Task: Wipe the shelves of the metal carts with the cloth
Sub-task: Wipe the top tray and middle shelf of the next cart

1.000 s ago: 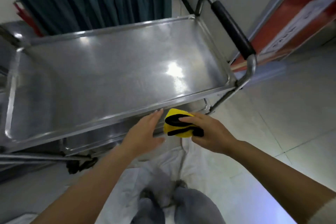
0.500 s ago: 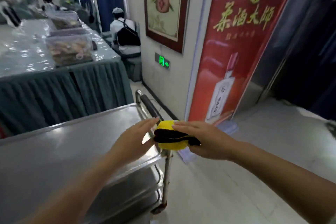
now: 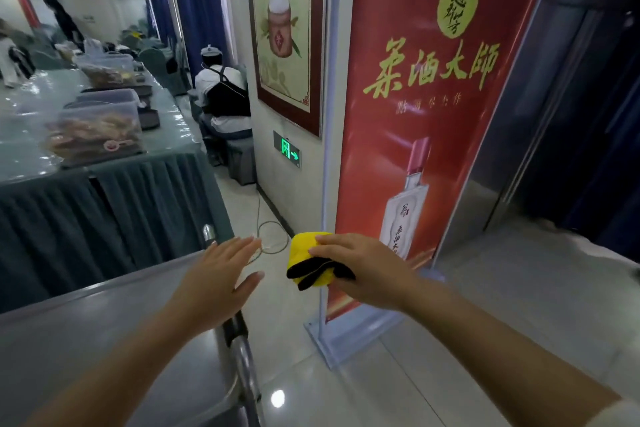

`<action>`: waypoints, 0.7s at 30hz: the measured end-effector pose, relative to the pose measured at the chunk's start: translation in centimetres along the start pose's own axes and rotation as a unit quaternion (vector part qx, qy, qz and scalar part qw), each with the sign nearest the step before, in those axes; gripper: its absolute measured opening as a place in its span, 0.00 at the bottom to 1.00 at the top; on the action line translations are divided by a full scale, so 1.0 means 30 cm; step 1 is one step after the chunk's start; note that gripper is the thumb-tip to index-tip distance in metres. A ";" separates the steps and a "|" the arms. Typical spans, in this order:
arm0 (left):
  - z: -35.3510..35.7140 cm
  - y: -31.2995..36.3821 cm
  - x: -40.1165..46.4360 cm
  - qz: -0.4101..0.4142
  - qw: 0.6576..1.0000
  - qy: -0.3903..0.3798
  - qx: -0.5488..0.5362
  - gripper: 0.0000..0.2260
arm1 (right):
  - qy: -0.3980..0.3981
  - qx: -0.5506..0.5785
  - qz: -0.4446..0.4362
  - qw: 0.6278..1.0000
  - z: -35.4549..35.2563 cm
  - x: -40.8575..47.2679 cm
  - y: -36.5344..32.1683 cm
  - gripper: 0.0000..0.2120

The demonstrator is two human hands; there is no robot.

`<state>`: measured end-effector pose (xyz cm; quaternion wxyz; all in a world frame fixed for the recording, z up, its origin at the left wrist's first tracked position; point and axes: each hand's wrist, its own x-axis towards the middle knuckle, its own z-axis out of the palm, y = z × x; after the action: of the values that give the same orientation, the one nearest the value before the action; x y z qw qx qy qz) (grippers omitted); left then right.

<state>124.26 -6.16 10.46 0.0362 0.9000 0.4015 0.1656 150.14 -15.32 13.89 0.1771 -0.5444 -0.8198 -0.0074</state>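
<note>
Your right hand [image 3: 360,267]: raised in front of you, fingers [image 3: 332,241] laid over the top of the cloth and thumb beneath, clamped on it

Cloth [image 3: 308,258]: yellow with black edging, folded into a thick wad, carried in the air in your right hand, past the cart's end and above the floor, in front of the foot of the red banner

Your left hand [image 3: 218,284]: fingers [image 3: 242,246] straight and slightly apart, palm turned toward the cloth, holding nothing; near the cloth but apart from it, a gap of floor showing between the two

Metal cart [image 3: 104,333]: lower left of your view, top shelf bare and shiny, your left forearm reaching over it; the black-gripped handle [image 3: 237,326] at its right end shows just below your left hand

Red banner [image 3: 426,87]: upright on a pale base standing on the floor, gold characters and a picture of a bottle, just beyond your right hand

Framed picture [image 3: 287,28]: on the wall left of the banner, with a green exit sign [image 3: 287,152] lit below it

Long surface [image 3: 86,149]: far left, skirted in grey-green cloth and covered with clear film, carrying clear plastic bins [image 3: 100,121] of food

Seated person [image 3: 225,97]: back turned, against the wall beyond that surface; others stand farther off, too blurred to detail

Floor [image 3: 485,322]: pale glossy tile, a thin cable [image 3: 273,236] looped on it near the wall
</note>
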 end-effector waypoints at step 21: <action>0.275 -0.497 0.596 -0.256 0.963 -0.029 0.081 0.26 | -0.040 0.110 -0.131 0.984 0.400 0.932 0.626 0.23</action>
<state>127.51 17.60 4.53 0.0161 0.7717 0.6292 0.0911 153.93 19.67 7.59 0.2004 -0.4094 -0.8864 0.0814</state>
